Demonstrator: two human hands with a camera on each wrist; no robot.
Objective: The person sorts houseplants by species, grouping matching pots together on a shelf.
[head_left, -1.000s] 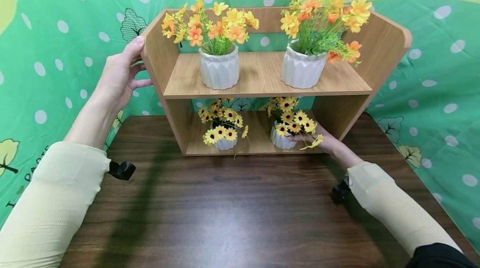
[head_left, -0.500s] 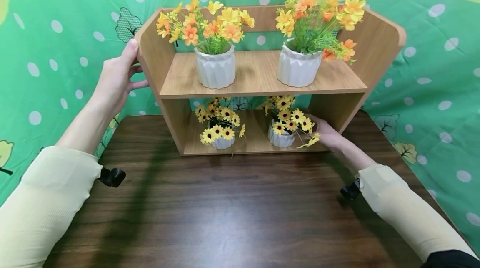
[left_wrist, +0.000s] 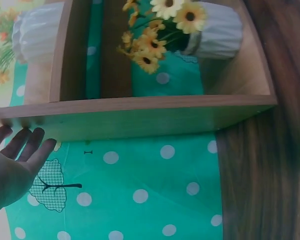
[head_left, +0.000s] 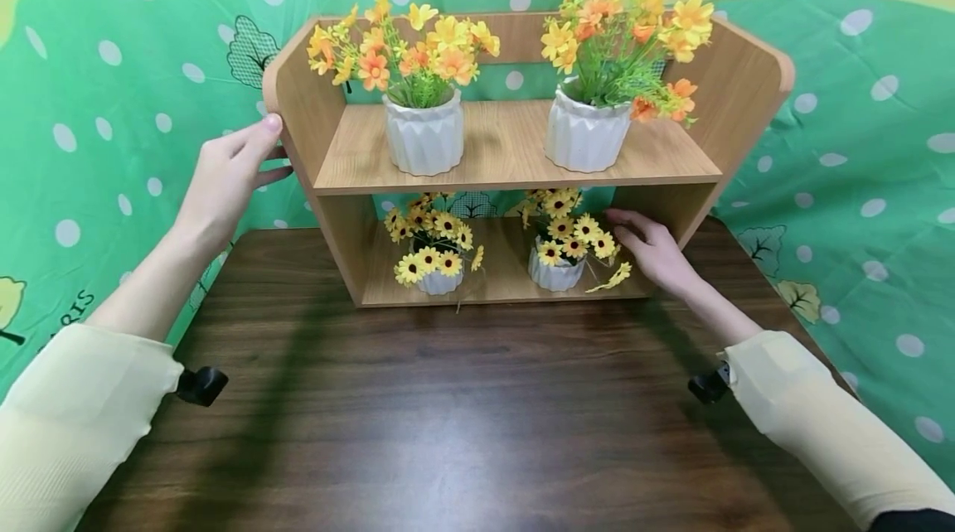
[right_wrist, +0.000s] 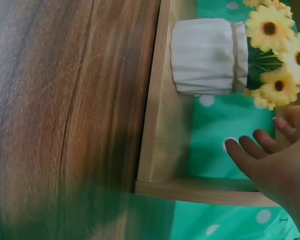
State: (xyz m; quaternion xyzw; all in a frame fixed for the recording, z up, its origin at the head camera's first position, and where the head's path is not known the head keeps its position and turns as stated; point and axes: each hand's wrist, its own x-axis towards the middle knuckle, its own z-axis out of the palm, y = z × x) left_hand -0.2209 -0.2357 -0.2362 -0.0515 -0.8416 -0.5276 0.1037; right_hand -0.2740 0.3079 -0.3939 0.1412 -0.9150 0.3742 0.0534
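Observation:
In the head view a two-tier wooden shelf (head_left: 511,142) stands on the table. My left hand (head_left: 224,176) is at the outer face of its left side panel (left_wrist: 155,117), where the left wrist view has relaxed, fairly straight fingertips meeting the wood. My right hand (head_left: 656,252) reaches into the lower tier with loosely spread fingers and holds nothing. It is just right of a white fluted flowerpot (head_left: 555,273) with yellow daisy-like flowers (head_left: 573,235). A gap shows between those fingers and the pot (right_wrist: 205,57) in the right wrist view.
Left of it, a similar small pot (head_left: 438,282) shares the lower tier. Two larger white pots, one left (head_left: 424,136) and one right (head_left: 586,134), hold orange and yellow flowers above. A green dotted cloth (head_left: 112,126) hangs behind the dark wooden table (head_left: 448,399).
My right hand has let go of the lower right pot and drawn back to the right. My left hand has slid down along the side panel. The view has shifted slightly.

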